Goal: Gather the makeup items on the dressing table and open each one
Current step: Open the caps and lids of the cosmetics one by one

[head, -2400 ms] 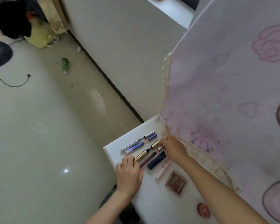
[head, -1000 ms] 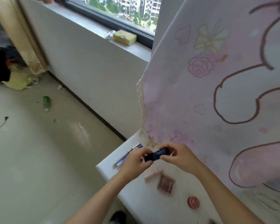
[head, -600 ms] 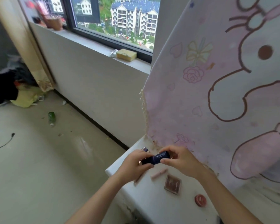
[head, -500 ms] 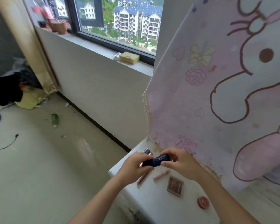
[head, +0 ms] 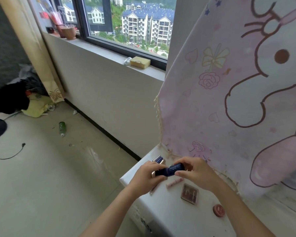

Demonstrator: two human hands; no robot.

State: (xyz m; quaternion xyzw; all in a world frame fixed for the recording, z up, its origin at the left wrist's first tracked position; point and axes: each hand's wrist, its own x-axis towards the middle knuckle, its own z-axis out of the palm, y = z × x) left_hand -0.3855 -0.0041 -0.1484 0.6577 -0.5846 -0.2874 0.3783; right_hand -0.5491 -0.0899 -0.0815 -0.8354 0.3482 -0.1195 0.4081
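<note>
Your left hand (head: 148, 177) and right hand (head: 193, 171) each grip one end of the dark blue tube (head: 169, 169), held level above the table (head: 161, 207), ready to pull it open.

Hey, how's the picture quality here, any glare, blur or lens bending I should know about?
Head view: daylight from the window lights the room evenly; a pale glare streak lies on the floor; the window's uprights lean, a wide-angle effect; the tube held by the left hand and right hand looks soft, its label unreadable.
</note>
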